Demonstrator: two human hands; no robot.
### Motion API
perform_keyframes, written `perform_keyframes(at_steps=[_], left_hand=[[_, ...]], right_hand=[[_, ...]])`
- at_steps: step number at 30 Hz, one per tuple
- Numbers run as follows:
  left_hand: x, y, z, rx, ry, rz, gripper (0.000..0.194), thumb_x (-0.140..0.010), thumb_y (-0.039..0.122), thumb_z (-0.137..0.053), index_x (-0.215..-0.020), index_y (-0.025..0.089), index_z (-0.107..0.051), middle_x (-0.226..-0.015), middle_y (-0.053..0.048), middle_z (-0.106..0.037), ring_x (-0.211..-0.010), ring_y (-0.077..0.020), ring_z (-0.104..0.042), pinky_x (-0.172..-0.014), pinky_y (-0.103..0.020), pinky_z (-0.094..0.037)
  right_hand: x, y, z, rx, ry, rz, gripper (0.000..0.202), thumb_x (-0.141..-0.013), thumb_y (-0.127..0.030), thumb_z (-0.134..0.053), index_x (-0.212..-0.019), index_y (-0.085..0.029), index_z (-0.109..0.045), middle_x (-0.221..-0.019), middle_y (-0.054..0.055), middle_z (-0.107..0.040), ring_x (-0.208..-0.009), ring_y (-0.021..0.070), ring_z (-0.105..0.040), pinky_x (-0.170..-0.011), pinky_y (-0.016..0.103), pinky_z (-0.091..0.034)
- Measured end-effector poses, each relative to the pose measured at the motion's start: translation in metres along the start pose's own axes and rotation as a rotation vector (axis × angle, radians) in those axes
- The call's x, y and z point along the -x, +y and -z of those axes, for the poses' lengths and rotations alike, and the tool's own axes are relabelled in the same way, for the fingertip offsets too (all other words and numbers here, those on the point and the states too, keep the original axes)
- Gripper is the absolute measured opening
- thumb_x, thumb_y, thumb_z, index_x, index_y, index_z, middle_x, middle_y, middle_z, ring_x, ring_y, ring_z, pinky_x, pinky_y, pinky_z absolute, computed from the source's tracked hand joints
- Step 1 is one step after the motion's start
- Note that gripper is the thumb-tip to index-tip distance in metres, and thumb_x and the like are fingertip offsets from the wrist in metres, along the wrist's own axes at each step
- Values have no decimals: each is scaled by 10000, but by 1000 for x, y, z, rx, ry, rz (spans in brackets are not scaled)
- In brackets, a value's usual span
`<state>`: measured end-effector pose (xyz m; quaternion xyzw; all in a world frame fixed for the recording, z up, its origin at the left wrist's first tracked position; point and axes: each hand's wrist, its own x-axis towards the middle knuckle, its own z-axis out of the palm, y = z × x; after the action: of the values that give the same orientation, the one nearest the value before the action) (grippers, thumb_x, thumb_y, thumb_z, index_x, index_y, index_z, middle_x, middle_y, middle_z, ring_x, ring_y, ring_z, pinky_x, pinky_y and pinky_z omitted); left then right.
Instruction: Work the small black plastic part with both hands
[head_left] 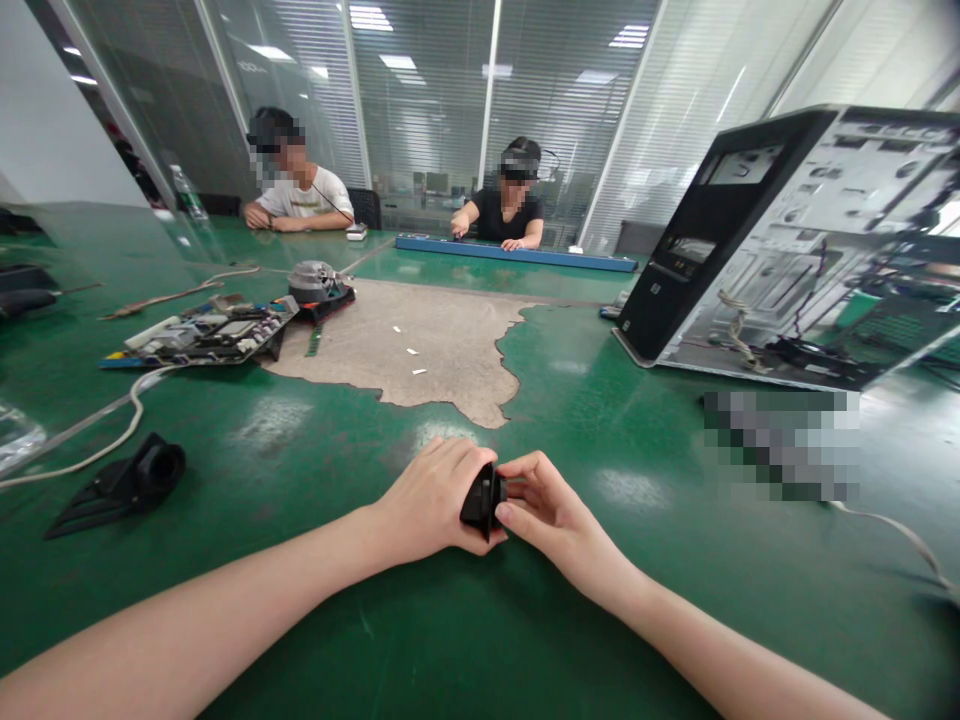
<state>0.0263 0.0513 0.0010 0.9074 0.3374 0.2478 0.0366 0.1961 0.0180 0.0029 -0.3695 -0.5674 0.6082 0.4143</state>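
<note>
A small black part is held between my two hands, low in the middle of the head view, above the green table. My left hand is wrapped round its left side. The fingertips and thumb of my right hand grip its right side. What the part is I cannot make out. Off to the left, a black plastic piece with a round opening lies on the table.
A circuit board and a round fan-like unit sit at the left. An open computer case stands at the right, near a blurred object with a cable. Two people sit beyond, one by a long blue bar.
</note>
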Motion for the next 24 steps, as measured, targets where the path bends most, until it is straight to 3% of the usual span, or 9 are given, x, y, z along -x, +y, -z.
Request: perform_keyframes(at_steps=[5,9,16,20,24], left_hand=[[1,0,1,0,-6,2,473,-602,362,-605,-990,170,-413,-875,-40,-547,-790,-222,-507,-694,-331,-352],[1,0,3,-2,-27,0,517,-590,339,-616,-1024,159,-400,-896,-48,-548,-801,-225,-510,-700,-334,-354],[0,0,1,5,-4,-1,477,-593,383,-619,-967,168,-416,-862,-40,-546,-780,-221,-510,-693,-333,-360],[0,0,1,0,-16,-2,476,-592,376,-621,-968,164,-420,-873,-40,-548,-790,-220,-505,-701,-333,-358],[0,0,2,-8,-19,3,490,-591,358,-619,-990,158,-417,-875,-44,-546,-789,-223,-505,-699,-334,-355]], right_hand=[[0,-1,0,49,-17,-22,293,-724,-262,-622,-939,-211,-430,-910,21,-538,-901,159,-548,-837,355,-442],[2,-1,-1,74,-17,47,317,-681,-218,-668,-878,-234,-421,-927,-5,-527,-943,152,-539,-906,357,-405],[1,-1,-1,-2,15,15,230,-739,-332,-604,-862,-223,-443,-870,2,-519,-884,143,-537,-787,311,-453],[0,-3,0,29,13,-22,301,-724,-331,-616,-943,-210,-449,-927,32,-534,-907,164,-535,-806,339,-446],[0,-4,0,44,-18,-16,316,-687,-281,-660,-907,-217,-443,-905,14,-544,-902,161,-549,-853,360,-428]])
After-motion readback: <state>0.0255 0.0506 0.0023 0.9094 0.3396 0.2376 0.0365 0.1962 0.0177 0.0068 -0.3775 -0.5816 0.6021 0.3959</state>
